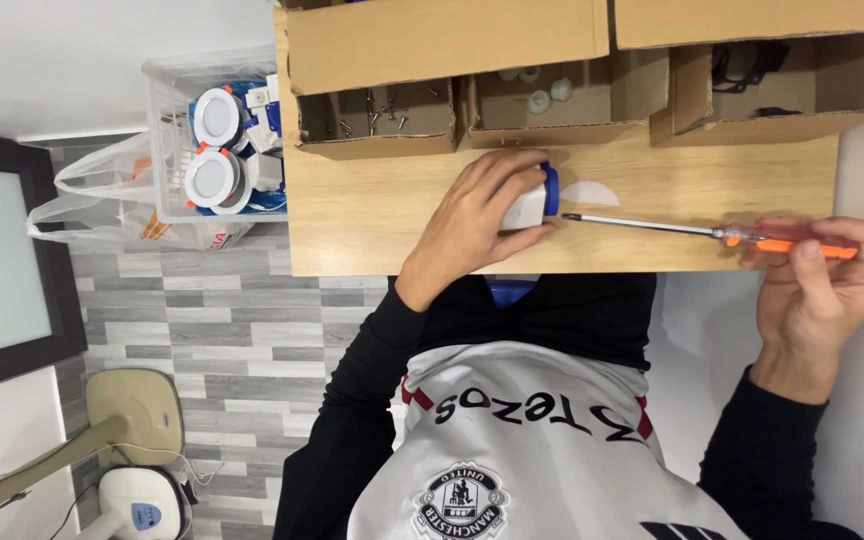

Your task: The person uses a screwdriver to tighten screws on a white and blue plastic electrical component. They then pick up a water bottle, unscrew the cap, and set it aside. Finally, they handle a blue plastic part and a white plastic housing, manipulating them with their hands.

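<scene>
Head view: looks down over a pale wooden table (372, 230), with the person's torso at 6 o'clock.
Left hand (472, 215): at the picture's centre, fingers curled and grasping a small white and blue lamp housing (537, 200), pressing it down on the table.
Right hand (817, 280): at 3 o'clock, fingers closed around the orange handle of a screwdriver (712, 232), whose thin shaft points toward the housing, tip just beside it but apart.
Handling: the housing looks like light, stiff plastic, smooth and likely to slide, so gripping round its sides seems best; the screwdriver is rigid and best held by its handle.
Cardboard boxes (452, 45): along 12 o'clock, open compartments holding screws (382, 110) and small white parts (542, 95).
Clear plastic bin (167, 130): at 10 o'clock, off the table's edge, filled with round white lamps (214, 150).
White disc (589, 193): lies on the table just beside the housing.
</scene>
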